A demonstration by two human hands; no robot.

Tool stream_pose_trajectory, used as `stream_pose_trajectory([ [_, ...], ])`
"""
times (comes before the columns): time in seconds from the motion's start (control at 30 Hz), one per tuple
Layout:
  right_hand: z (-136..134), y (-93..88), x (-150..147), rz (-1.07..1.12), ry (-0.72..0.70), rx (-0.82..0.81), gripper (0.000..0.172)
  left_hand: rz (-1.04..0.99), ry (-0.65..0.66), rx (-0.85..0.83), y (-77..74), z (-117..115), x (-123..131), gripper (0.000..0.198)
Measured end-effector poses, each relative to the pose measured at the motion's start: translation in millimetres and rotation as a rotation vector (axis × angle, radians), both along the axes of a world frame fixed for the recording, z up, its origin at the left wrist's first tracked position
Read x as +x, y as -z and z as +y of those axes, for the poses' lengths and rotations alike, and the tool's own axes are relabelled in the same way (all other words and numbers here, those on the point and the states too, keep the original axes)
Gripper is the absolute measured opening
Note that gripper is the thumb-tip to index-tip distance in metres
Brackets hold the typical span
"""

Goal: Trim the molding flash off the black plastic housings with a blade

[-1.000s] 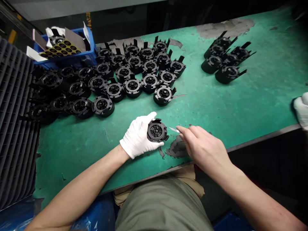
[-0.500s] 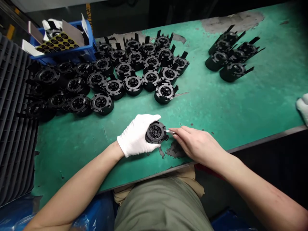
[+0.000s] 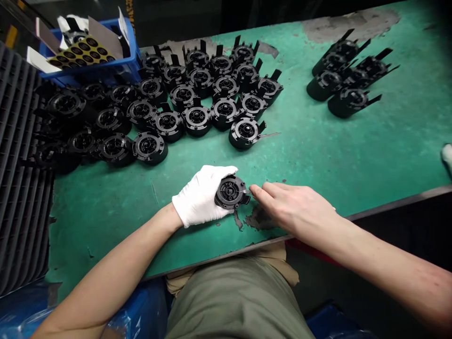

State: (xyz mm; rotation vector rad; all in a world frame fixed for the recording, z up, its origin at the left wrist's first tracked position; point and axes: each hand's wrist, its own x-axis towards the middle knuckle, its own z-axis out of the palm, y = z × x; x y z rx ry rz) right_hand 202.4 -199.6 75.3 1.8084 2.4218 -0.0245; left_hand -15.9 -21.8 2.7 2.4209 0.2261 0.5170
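My left hand (image 3: 199,195), in a white glove, is wrapped around a round black plastic housing (image 3: 230,192) and holds it above the front of the bench, its ringed face up. My bare right hand (image 3: 291,205) is on the housing's right side. Thumb and forefinger are pinched on a slim metal tool (image 3: 244,191), whose thin tip reaches over the housing's right rim. Most of the tool is hidden by the fingers, so its exact kind cannot be made out; a pale end shows behind the wrist.
Many similar black housings (image 3: 197,117) crowd the back left of the green bench (image 3: 300,150). Several more (image 3: 348,102) stand at the back right. A blue bin (image 3: 92,73) holds a yellow sticker sheet (image 3: 84,52). Grey ribbed trays (image 3: 21,179) are stacked left. Another person's white-gloved hand (image 3: 447,159) shows at the right edge.
My right hand has turned more palm-down, and the tool's tip now lies over the housing's rim. The left hand keeps its hold. The whole view has shifted slightly.
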Motion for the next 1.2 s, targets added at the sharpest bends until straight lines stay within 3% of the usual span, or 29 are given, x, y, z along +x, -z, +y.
stream_pose_trajectory([
  [0.2, 4, 4.1, 12, 0.009, -0.083, 0.025, 0.024, 0.005, -0.004, -0.003, 0.2, 0, 0, 0.088],
  [0.4, 1, 15.2, 15, -0.014, 0.023, 0.091, 0.019, -0.003, -0.012, -0.002, -0.3, -1, 1, 0.085],
  [0.73, -3, 2.1, -5, -0.049, 0.063, -0.016, 0.034, -0.009, -0.021, 0.000, 3.7, -2, 1, 0.086],
  [1.03, -1, -2.0, 2, -0.005, -0.026, -0.028, 0.033, -0.041, -0.016, 0.029, -1.0, -2, 4, 0.074],
  [1.2, 13, 4.6, 19, 0.054, -0.123, -0.071, 0.028, -0.031, -0.012, 0.023, -0.7, -1, 3, 0.076],
])
